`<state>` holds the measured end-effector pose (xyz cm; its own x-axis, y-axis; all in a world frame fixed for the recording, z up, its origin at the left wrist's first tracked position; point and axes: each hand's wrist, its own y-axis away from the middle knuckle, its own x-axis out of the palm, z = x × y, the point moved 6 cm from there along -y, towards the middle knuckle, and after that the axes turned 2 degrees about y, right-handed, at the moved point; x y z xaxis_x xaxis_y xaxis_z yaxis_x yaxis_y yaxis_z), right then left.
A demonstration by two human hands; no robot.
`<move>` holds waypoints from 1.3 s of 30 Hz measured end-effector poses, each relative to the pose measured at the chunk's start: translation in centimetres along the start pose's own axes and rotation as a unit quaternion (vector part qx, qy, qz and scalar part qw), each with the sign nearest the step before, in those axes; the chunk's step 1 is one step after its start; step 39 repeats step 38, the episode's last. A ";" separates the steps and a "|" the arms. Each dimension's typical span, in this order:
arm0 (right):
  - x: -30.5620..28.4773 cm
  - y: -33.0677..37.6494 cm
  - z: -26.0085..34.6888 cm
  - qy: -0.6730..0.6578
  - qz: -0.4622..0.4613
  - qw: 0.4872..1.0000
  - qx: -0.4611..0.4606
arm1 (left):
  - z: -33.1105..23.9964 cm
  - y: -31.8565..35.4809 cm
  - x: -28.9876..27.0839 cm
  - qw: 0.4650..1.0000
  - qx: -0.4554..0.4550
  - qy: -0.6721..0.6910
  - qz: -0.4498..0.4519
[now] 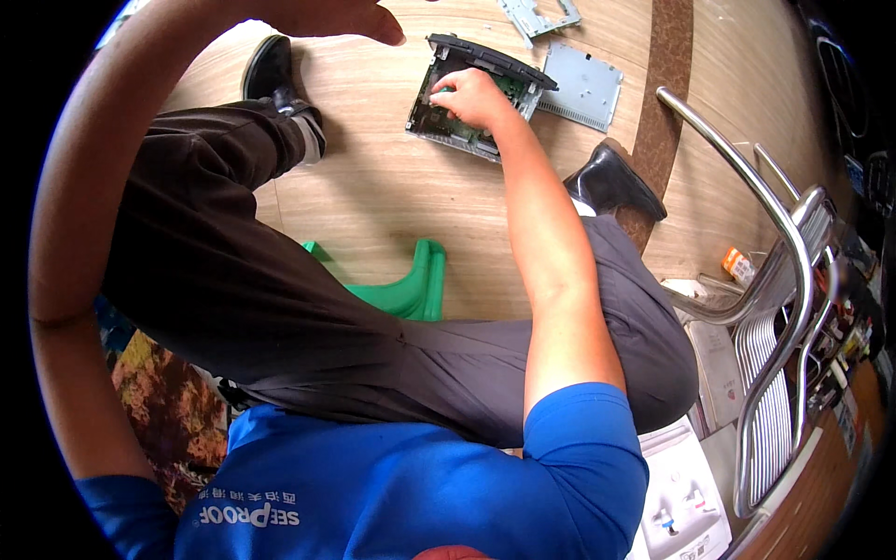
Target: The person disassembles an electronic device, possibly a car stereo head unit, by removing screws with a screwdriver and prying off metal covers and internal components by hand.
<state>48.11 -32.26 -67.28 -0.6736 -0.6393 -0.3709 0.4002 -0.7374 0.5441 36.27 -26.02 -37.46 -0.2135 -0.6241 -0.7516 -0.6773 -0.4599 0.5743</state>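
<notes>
Green circuit board shows inside the opened electronics unit (471,103), which lies on the wood-pattern floor (392,196) in the upper middle of the frame, its black front panel facing away. The right hand (471,98) rests on the board with fingers curled down into the chassis; the grip appears closed on a small internal part, but the part itself is hidden. The left hand (322,17) is raised at the upper edge, fingers loose, grasping nothing. Judged step: dismantling the interior. The next move calls for a steady pull with the chassis braced. A grey metal cover (583,86) lies just right of the unit.
</notes>
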 end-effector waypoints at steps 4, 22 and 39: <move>-3.4 1.6 1.0 -0.061 0.007 0.998 0.019 | 0.2 -0.1 0.0 1.000 0.020 -0.003 -0.003; -22.4 12.3 -7.7 -0.178 -0.284 0.936 0.109 | 0.7 -0.7 1.6 0.997 -0.005 -0.028 -0.077; -21.1 12.8 -20.0 -0.023 -0.478 0.852 0.214 | -0.4 -2.3 1.1 0.998 0.010 -0.024 -0.054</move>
